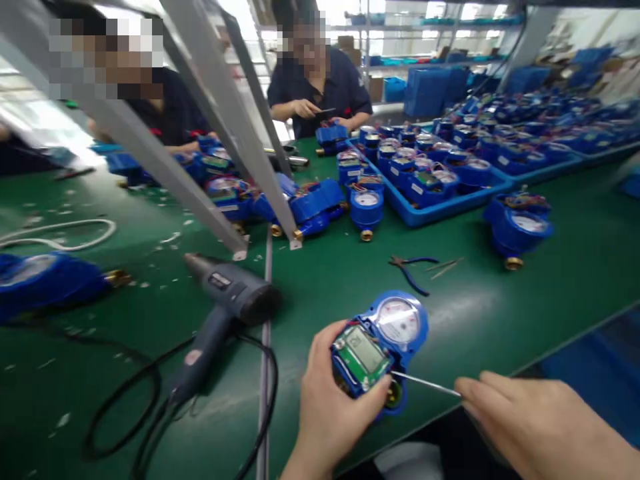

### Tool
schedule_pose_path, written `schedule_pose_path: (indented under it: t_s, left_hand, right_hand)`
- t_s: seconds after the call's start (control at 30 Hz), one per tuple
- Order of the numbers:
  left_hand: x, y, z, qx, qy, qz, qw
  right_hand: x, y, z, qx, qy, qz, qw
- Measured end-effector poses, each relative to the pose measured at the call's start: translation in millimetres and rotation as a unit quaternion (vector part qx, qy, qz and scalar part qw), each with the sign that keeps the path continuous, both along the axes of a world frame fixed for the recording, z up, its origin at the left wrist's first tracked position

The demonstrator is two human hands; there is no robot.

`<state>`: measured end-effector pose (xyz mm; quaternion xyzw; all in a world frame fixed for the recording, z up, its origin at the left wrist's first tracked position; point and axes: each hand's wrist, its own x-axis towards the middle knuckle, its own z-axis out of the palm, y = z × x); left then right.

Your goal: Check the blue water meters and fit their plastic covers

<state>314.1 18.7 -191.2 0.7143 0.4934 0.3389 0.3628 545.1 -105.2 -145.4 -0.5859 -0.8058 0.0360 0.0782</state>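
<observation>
My left hand (335, 407) grips a blue water meter (417, 337) near the table's front edge. Its round dial faces up, and a green circuit board (363, 357) with a small display sits in its housing. My right hand (520, 413) is closed around a tool with a thin metal shaft (430, 385), which looks like a screwdriver; its handle is hidden in the fist. The shaft's tip meets the edge of the housing beside my left thumb. Blue-handled pliers (413, 270) lie just beyond the meter.
A heat gun (227, 307) with a black cord lies at left. Blue trays (430, 215) full of meters stand at the back right. Another meter (520, 227) sits at right. Slanted metal posts (220, 100) rise at left. Two co-workers (325, 87) work across the table.
</observation>
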Motion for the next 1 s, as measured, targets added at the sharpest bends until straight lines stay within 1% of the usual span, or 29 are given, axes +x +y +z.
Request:
schedule_pose_path:
  t_s: [0.07, 0.13, 0.2, 0.27, 0.33, 0.47, 0.67, 0.8, 1.0]
  left_hand:
    - [1, 6, -1.2, -0.005, -0.003, 0.005, 1.0]
    - [1, 10, -0.7, -0.019, -0.008, 0.012, 1.0]
    - [0, 14, 0.1, -0.037, -0.005, 0.018, 0.999]
    - [-2, 18, 0.2, -0.054, 0.007, 0.027, 0.998]
    - [-3, 21, 0.0, -0.065, 0.027, 0.035, 0.997]
    - [-1, 22, 0.1, -0.051, 0.054, 0.05, 0.996]
    - [1, 20, -3.2, -0.022, 0.022, 0.064, 0.997]
    - [1, 20, -3.2, -0.001, 0.027, 0.071, 0.997]
    - [7, 14, 1.4, 0.013, 0.041, 0.09, 0.995]
  right_hand:
    - [-4, 10, 16.3, -0.071, -0.024, -0.032, 0.997]
    - [-7, 20, 34.9, -0.127, -0.047, -0.044, 0.99]
    - [-8, 27, 51.0, -0.155, -0.062, -0.052, 0.984]
    - [-5, 30, 60.9, -0.165, -0.064, -0.063, 0.982]
    - [-2, 29, 64.2, -0.165, -0.054, -0.07, 0.982]
    - [-3, 22, 61.1, -0.16, -0.027, -0.071, 0.984]
    - [-14, 19, 60.5, -0.131, -0.006, -0.093, 0.987]
    - [-17, 22, 64.8, -0.151, 0.002, -0.097, 0.984]
    - [-19, 30, 78.8, -0.201, -0.02, -0.092, 0.975]
